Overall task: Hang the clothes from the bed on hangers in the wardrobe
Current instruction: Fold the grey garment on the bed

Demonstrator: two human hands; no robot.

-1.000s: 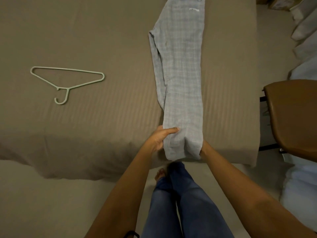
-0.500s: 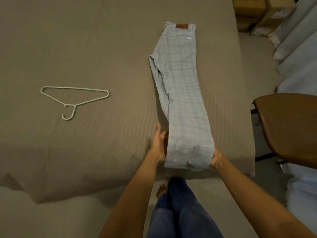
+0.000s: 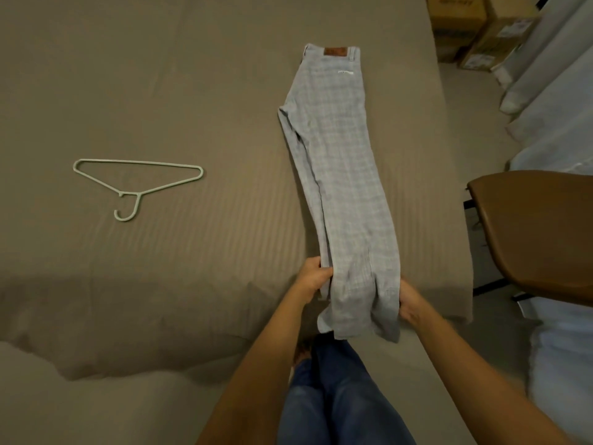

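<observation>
A pair of light grey checked trousers (image 3: 337, 162) lies folded lengthwise on the brown bed (image 3: 160, 75), waistband with a brown patch at the far end. My left hand (image 3: 313, 279) grips the left side of the leg ends at the bed's near edge. My right hand (image 3: 412, 303) grips the right side, fingers hidden under the cloth. The hems hang a little over the edge. A pale green hanger (image 3: 134, 181) lies flat on the bed to the left, well apart from both hands.
A brown chair (image 3: 539, 232) stands close to the bed's right side. Cardboard boxes (image 3: 475, 27) sit on the floor at the far right, beside pale curtains (image 3: 552, 85). My legs in blue jeans (image 3: 337, 396) are below the bed edge.
The trouser leg ends have been drawn toward me and lifted slightly off the bed edge. Both hands slid from the very hems to the sides of the legs. The view tilted up.
</observation>
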